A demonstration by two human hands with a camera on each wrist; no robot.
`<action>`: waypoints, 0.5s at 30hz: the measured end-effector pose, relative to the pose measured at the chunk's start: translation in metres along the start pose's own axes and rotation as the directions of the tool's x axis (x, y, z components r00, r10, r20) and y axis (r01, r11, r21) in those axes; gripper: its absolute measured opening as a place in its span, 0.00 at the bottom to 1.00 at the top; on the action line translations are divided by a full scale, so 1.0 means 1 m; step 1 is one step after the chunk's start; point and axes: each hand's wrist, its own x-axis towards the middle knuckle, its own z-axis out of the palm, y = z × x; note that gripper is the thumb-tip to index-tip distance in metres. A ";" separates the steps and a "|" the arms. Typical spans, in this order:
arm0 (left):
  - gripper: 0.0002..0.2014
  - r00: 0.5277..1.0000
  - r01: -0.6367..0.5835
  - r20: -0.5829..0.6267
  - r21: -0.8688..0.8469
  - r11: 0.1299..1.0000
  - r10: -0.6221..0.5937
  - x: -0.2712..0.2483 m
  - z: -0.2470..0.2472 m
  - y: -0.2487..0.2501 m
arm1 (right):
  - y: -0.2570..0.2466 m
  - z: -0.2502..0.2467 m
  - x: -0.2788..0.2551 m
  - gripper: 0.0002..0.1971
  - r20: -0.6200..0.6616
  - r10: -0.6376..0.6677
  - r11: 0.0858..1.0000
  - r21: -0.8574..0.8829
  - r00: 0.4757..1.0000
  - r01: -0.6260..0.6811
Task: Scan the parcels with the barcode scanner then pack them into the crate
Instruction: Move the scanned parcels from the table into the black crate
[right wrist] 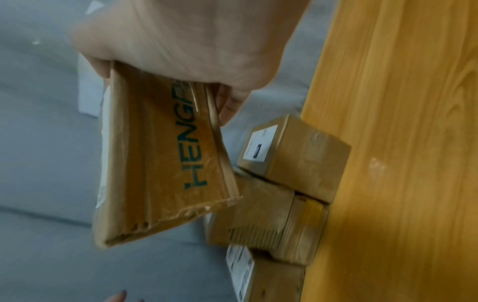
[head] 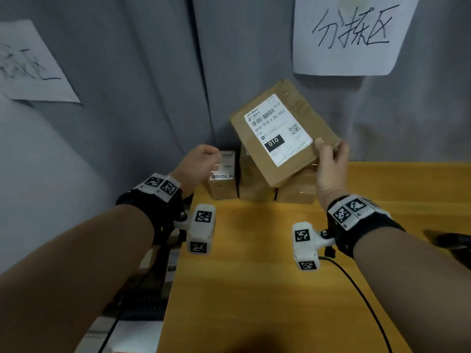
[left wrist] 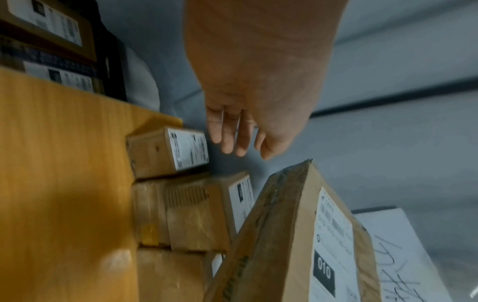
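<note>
My right hand (head: 331,151) grips the near right corner of a flat cardboard parcel (head: 283,131) labelled "010", thumb on the label side, and holds it tilted in the air above the row. The right wrist view shows this hand (right wrist: 181,51) pinching the parcel (right wrist: 160,163) by its printed edge. Three small parcels stand in a row at the table's back edge: left (head: 224,174), middle (head: 252,184), right (head: 298,189). My left hand (head: 211,159) hovers over the left one (left wrist: 168,151), fingers (left wrist: 230,139) relaxed and holding nothing.
The wooden table (head: 254,276) ends at a grey curtain with paper signs (head: 354,34). A black cable (head: 356,284) crosses the table toward a dark object (head: 451,240) at the right edge. Left of the table a dark crate (left wrist: 108,61) holds labelled parcels (left wrist: 51,22).
</note>
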 end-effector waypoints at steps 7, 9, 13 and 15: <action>0.07 0.991 0.059 -0.116 -0.070 0.996 -0.066 -0.022 -0.111 -0.070 | 0.028 0.106 -0.058 0.30 0.222 -0.023 0.968 -0.239 0.975 0.078; 0.06 0.983 0.105 -0.138 -0.104 0.989 -0.119 -0.025 -0.141 -0.095 | 0.048 0.137 -0.076 0.33 0.246 0.019 0.939 -0.338 0.969 0.067; 0.07 0.965 0.206 -0.150 -0.077 0.976 -0.216 -0.024 -0.191 -0.147 | 0.089 0.194 -0.116 0.34 0.217 0.115 0.907 -0.420 0.969 -0.014; 0.04 0.948 0.284 -0.129 -0.079 0.956 -0.292 -0.020 -0.207 -0.171 | 0.113 0.221 -0.134 0.34 0.172 0.185 0.904 -0.417 0.967 -0.099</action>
